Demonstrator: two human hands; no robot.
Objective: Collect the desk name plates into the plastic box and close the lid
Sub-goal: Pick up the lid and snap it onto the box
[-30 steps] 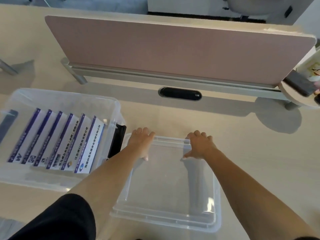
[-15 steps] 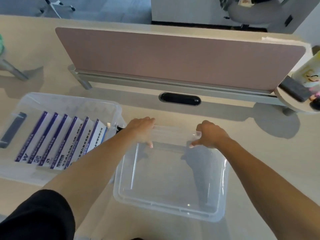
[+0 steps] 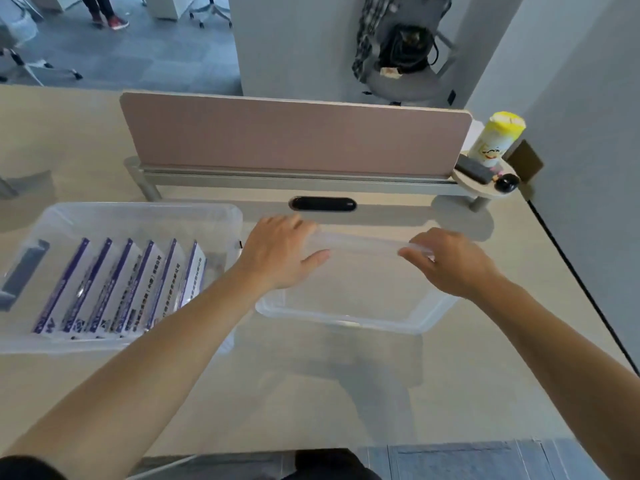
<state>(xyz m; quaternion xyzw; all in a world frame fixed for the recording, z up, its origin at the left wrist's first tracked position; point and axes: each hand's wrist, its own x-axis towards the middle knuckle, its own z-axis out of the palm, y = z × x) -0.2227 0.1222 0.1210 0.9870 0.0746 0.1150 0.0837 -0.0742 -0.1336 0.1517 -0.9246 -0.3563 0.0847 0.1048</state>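
Note:
A clear plastic box [image 3: 145,211] stands on the desk at the left, with several purple-and-white desk name plates [image 3: 117,289] lined up inside it. To its right I hold the clear plastic lid [image 3: 356,306] lifted above the desk, tilted with its far edge raised. My left hand [image 3: 280,254] grips the lid's far edge at the left, thumb underneath. My right hand [image 3: 450,261] grips the same edge at the right. The lid's shadow lies on the desk below.
A pink divider screen [image 3: 294,136] runs across the back of the desk, with a black cable slot [image 3: 323,204] in front of it. A small round shelf [image 3: 485,181] at the right carries a yellow-capped canister [image 3: 495,140] and small dark items. The desk's right edge borders a grey wall.
Both hands have lifted the lid off the desk by its far edge and tilted it up. The camera view has risen and now shows the room beyond the divider.

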